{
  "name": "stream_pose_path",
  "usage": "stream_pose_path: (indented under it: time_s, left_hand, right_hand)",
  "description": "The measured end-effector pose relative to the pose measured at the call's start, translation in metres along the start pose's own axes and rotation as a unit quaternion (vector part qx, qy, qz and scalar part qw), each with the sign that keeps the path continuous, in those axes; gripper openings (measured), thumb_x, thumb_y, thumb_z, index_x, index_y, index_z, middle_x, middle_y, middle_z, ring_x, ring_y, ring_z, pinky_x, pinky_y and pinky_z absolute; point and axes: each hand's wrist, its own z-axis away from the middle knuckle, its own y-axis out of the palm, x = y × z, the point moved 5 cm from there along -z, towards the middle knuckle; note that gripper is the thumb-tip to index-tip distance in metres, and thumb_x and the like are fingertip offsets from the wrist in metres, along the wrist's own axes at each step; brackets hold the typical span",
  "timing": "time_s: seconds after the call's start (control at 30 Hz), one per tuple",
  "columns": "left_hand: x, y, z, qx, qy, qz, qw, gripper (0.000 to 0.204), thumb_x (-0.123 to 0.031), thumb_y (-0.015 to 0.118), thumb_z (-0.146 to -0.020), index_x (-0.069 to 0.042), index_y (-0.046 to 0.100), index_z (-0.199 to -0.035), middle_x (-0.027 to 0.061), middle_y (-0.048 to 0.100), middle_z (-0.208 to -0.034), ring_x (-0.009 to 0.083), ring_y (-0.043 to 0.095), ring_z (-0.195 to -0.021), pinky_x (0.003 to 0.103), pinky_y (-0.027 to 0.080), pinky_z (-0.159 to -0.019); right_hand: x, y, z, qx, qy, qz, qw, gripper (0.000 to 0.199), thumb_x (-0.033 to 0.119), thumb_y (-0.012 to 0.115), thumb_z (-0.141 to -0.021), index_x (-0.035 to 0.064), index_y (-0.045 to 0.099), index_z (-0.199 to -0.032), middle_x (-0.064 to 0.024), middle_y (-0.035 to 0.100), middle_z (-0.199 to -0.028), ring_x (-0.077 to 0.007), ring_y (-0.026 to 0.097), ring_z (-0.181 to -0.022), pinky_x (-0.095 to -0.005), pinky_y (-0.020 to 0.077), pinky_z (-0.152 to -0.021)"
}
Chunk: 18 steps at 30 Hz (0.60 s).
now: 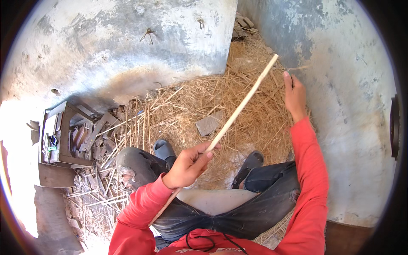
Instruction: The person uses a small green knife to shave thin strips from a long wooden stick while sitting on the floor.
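A long pale peeled stick (241, 106) slants from my lap up toward the far right. My left hand (189, 165) is closed round its lower part, thumb along the top. The stick's lower end runs back under my left forearm. Off to the right, near the wall, my right hand (295, 97) is raised apart from the stick, its fingers curled together. A thin pale strip (301, 67) shows just beyond its fingertips; whether the fingers grip it or a small tool is hidden.
Straw and shavings (263, 114) cover the floor round my sandalled feet, with a flat stone block (209, 123) among them. At left, a wooden box frame (66, 131) stands beside broken wood scraps (100, 131). Worn plaster walls (170, 38) close in ahead and at right.
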Motion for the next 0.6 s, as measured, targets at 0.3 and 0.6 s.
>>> stream_pose_path:
  time_s: [0.3, 0.6]
  left_hand:
    - [-0.002, -0.006, -0.005, 0.021, 0.002, 0.139, 0.990, 0.043, -0.017, 0.039, -0.114, 0.001, 0.043, -0.153, -0.0082, 0.029, -0.062, 0.0033, 0.025, -0.047, 0.022, 0.024, -0.045]
    - [0.002, -0.001, -0.011, 0.002, -0.057, 0.257, 0.965, 0.054, -0.013, 0.040, -0.113, -0.010, 0.026, -0.165, -0.0052, 0.026, -0.068, 0.0055, 0.022, -0.053, 0.022, 0.027, -0.050]
  right_hand:
    - [0.101, 0.020, 0.061, 0.170, -0.054, -0.160, 0.971, 0.062, 0.056, 0.045, -0.107, 0.0002, 0.070, -0.099, -0.0081, 0.051, -0.057, -0.0215, 0.051, -0.049, -0.0407, 0.0398, -0.050]
    - [0.150, 0.040, 0.132, 0.305, -0.174, -0.098, 0.931, 0.057, 0.053, 0.049, -0.106, 0.0024, 0.069, -0.090, -0.0174, 0.056, -0.055, -0.0357, 0.061, -0.049, -0.0486, 0.0486, -0.052]
